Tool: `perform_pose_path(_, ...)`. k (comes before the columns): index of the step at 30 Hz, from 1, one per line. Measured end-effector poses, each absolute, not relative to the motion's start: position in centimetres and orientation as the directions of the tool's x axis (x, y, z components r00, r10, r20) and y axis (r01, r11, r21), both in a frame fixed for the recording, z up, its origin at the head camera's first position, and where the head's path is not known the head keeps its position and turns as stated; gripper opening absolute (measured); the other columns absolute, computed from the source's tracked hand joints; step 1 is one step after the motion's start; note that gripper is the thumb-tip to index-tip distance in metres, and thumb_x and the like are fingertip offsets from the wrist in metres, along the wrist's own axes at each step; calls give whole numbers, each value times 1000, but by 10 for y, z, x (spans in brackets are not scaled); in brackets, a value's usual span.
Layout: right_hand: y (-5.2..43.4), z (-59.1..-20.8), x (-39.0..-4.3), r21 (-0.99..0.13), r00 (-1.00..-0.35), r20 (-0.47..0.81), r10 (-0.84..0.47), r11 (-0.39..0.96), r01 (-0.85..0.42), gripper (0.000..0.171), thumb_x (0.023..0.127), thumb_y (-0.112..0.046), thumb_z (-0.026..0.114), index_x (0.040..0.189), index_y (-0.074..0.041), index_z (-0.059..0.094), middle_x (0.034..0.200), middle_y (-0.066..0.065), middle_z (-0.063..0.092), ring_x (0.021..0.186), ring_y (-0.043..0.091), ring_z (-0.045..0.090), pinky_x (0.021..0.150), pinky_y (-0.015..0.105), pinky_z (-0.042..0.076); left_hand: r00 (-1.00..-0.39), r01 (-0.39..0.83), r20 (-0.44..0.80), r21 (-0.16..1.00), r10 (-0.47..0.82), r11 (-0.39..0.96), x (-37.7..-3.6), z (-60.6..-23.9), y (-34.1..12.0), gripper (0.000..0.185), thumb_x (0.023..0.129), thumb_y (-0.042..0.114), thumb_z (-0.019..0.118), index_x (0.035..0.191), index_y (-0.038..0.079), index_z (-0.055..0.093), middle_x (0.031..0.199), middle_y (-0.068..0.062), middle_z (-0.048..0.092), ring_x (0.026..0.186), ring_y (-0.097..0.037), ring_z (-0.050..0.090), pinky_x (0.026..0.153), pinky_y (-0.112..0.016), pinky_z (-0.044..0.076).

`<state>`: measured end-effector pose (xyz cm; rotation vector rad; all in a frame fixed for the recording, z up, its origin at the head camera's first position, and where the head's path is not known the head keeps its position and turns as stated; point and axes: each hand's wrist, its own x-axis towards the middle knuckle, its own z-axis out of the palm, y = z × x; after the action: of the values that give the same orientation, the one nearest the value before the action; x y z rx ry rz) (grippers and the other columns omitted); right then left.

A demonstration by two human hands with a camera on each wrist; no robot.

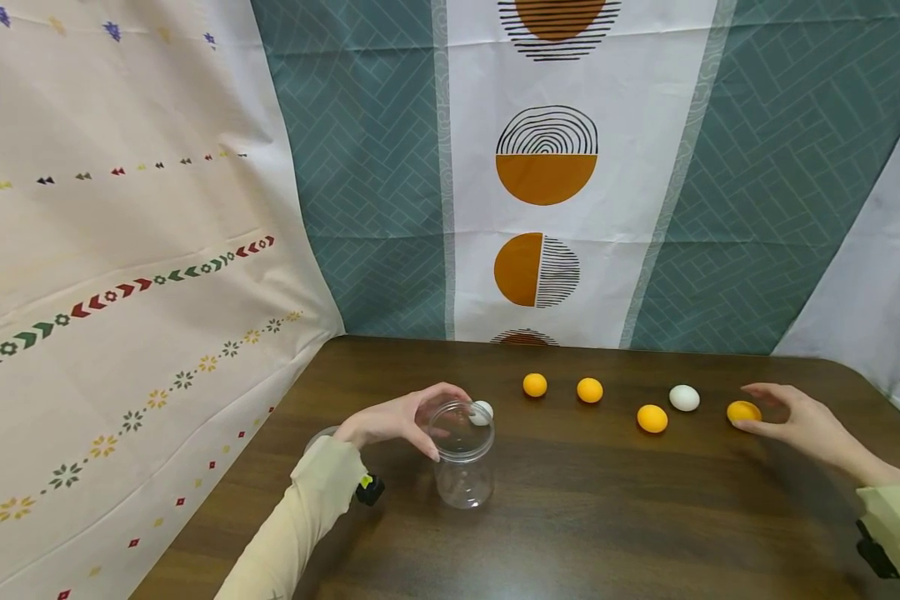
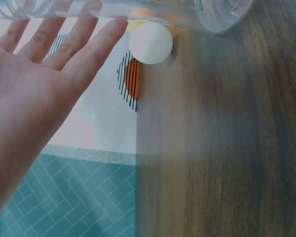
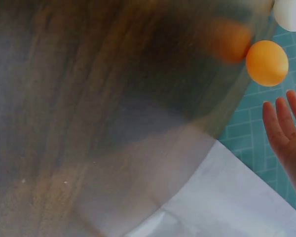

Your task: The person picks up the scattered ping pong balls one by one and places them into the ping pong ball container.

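You'll find no readable text, label, brand, number or sign in any of these views, only printed patterns.

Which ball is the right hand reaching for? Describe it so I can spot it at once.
Look at the dark wooden table, along the loose row of balls near the back. The one you want is the orange ball at the far right end, touched by the right hand. Its nearest neighbour, the white ball, lies free.
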<state>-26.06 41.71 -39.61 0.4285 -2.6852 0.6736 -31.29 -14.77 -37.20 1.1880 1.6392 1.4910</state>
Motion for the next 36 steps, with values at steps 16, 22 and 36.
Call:
perform_pose_path(16, 424, -403, -265, -427, -925, 347, -159, 851, -306, 55, 75, -24, 75, 113, 8, 51, 107, 32, 47, 90, 46, 48, 68, 58, 39, -402, 181, 102, 983, 910, -30, -314, -371, -139, 75, 71, -2, 73, 131, 3, 29, 133, -17, 33, 121, -48, 25, 96, -49, 29)
perform_pose_path(22, 425, -405, -265, -450, -937, 314, -152, 845, -288, 55, 77, -24, 73, 114, 9, 50, 110, 33, 47, 91, 48, 49, 69, 58, 39, -397, 198, 107, 980, 912, -28, -315, -372, -136, 75, 70, -1, 74, 131, 5, 30, 133, -16, 33, 121, -48, 25, 95, -46, 32)
perform_pose_path(36, 425, -407, -268, -446, -948, 277, -159, 852, -273, 58, 76, -27, 73, 114, 10, 48, 108, 35, 45, 90, 50, 49, 67, 57, 41, -384, 194, 126, 980, 915, -54, -316, -372, -127, 74, 70, -6, 71, 131, 1, 30, 132, -22, 33, 120, -50, 24, 95, -55, 27)
